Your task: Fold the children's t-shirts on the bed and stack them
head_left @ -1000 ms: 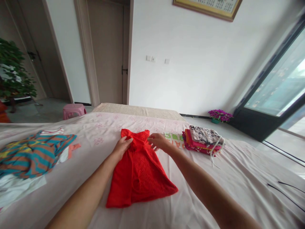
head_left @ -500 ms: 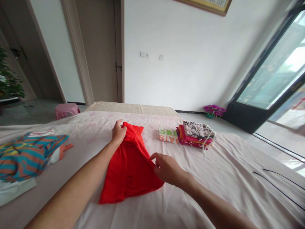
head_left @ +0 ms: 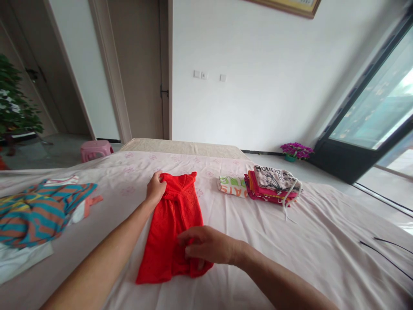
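Observation:
A small red dress (head_left: 176, 224) lies lengthwise on the pale pink bedsheet (head_left: 245, 241), its right side folded over the middle. My left hand (head_left: 155, 189) holds the dress's top left corner with curled fingers. My right hand (head_left: 204, 247) rests near the hem on the right side, fingers closed on the folded-over red cloth.
A stack of folded clothes (head_left: 274, 186) with a white drawstring lies to the right, a folded white and green piece (head_left: 231, 186) beside it. A striped teal and orange garment (head_left: 38, 211) is heaped at the left. A pink stool (head_left: 96, 150) and potted flowers (head_left: 296, 151) stand on the floor.
My right hand came down from the dress's top to its lower right edge and pulled that side over the middle. The dress is narrower now. My left hand stays at the top left corner.

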A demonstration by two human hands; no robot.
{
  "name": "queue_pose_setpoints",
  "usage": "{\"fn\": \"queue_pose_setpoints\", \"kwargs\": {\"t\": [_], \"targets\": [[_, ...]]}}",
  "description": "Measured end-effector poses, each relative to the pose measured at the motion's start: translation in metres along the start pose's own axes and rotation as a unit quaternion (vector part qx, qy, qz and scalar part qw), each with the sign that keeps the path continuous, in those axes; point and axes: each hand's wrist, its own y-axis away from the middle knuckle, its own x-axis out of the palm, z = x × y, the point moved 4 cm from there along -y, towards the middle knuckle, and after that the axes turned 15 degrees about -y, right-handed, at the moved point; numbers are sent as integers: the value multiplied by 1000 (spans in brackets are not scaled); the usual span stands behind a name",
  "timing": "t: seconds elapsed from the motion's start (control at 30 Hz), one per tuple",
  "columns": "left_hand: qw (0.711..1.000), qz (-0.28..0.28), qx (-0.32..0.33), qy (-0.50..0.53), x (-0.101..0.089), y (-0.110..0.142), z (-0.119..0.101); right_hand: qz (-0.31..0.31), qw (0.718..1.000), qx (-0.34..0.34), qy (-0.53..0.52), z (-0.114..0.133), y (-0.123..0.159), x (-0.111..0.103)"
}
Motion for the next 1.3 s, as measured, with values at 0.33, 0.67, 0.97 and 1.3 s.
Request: {"fn": "queue_pose_setpoints", "kwargs": {"t": [0.33, 0.67, 0.97, 1.3], "targets": [[962, -50, 245, -110, -15, 56, -46, -305, 943, -112, 69, 32, -90, -139], [924, 46, 273, -264, 14, 85, -43, -382, 880, -76, 272, 51, -181, -178], [947, 78, 242, -199, 18, 73, -35, -411, 874, -55, 253, 51, -159, -173], [952, 41, 296, -67, -65, 140, -24, -191, 917, -84, 341, 21, -28, -37]]}}
